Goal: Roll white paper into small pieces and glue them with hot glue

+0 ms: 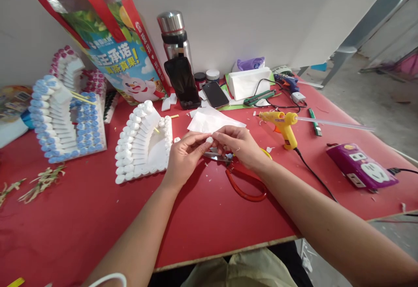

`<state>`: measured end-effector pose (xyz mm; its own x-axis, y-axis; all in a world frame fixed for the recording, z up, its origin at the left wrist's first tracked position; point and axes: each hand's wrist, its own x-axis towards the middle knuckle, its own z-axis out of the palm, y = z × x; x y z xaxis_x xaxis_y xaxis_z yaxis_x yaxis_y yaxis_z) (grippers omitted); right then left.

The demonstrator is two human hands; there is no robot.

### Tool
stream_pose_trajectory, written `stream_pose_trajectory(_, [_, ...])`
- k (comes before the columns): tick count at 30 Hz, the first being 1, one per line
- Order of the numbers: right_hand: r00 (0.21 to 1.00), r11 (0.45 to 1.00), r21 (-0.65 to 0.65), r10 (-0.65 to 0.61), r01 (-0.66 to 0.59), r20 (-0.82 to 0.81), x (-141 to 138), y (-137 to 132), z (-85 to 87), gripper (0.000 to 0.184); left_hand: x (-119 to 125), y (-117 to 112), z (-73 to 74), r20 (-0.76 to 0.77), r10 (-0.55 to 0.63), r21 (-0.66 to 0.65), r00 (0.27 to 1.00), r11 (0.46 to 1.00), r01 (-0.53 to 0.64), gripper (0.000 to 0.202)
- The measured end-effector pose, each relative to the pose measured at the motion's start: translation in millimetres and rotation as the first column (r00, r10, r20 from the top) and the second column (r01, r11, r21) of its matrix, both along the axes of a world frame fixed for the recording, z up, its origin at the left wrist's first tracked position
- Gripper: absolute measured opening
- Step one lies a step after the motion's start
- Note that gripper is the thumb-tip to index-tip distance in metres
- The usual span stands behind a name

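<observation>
My left hand (187,156) and my right hand (237,145) meet over the middle of the table. Between their fingertips is a small white piece (209,140), pinched from both sides; it looks soft, like tissue or foam. Just beneath lie red-handled scissors (246,196), their blades partly hidden by my right hand. Left of my hands stands a white model staircase (140,147), edged with rounded white pieces. A white sheet (212,120) lies flat behind my fingers.
A yellow glue gun (282,128) with a cord and a purple power strip (361,167) sit at the right. Behind are a steel flask (173,30), an upright phone (183,82), and a colourful bag (120,47). A blue-and-white staircase model (54,121) stands left; dry stalks (42,184) lie in front.
</observation>
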<state>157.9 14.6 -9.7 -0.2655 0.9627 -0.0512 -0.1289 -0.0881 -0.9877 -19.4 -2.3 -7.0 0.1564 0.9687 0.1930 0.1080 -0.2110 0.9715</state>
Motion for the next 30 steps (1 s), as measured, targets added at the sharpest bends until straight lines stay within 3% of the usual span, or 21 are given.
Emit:
stream_pose_trajectory(4, [1.0,1.0,0.015,0.013,-0.013,0.017,0,-1,1.5,0.025,-1,1,-2.1,-0.031,-0.011,0.017,0.999,1.0,0.012,0.022])
stream_pose_trajectory(10, [0.999,0.999,0.043,-0.025,0.024,0.02,-2,-2,3.9,0.024,-1,2,-3.2,0.067,-0.015,-0.053,0.998,0.998,0.019,0.023])
stream_pose_trajectory(19, [0.999,0.997,0.081,0.008,-0.012,0.053,1,-4,8.2,0.017,-3,0,0.8,0.092,0.082,-0.109,0.992,0.991,-0.072,0.026])
stream_pose_trajectory(30, [0.994,0.992,0.061,-0.108,0.108,-0.001,4,9,-2.4,0.017,-6,0,-1.4,-0.208,0.191,0.219,0.959,0.965,-0.145,0.022])
